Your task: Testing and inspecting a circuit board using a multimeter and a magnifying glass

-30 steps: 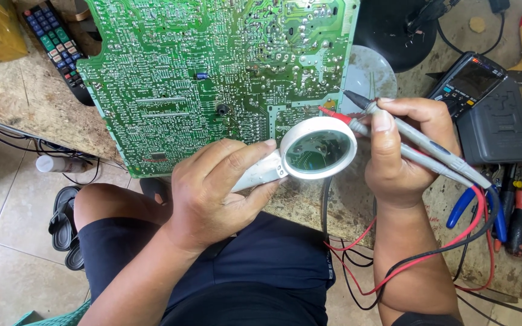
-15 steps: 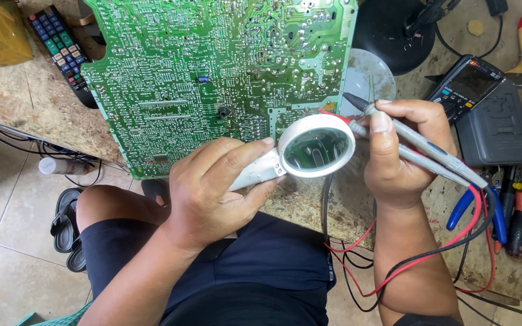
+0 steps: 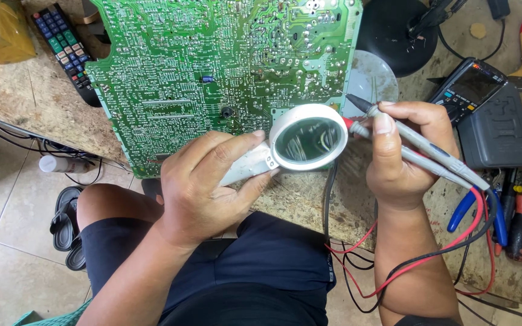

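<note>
While the left hand (image 3: pixel 203 187) wraps its grip shut around the white handle of a magnifying glass (image 3: pixel 306 142), the round lens hangs over the near edge of the green circuit board (image 3: pixel 212 66) lying on the stone counter (image 3: pixel 31 102). The right hand (image 3: pixel 403 154) has its grip closed on two meter probes (image 3: pixel 421 151), held together, tips just beside the lens rim. Red and black leads (image 3: pixel 394 265) trail down past the forearm. A multimeter (image 3: pixel 472 87) sits to the right, a remote control (image 3: pixel 64 51) to the left.
</note>
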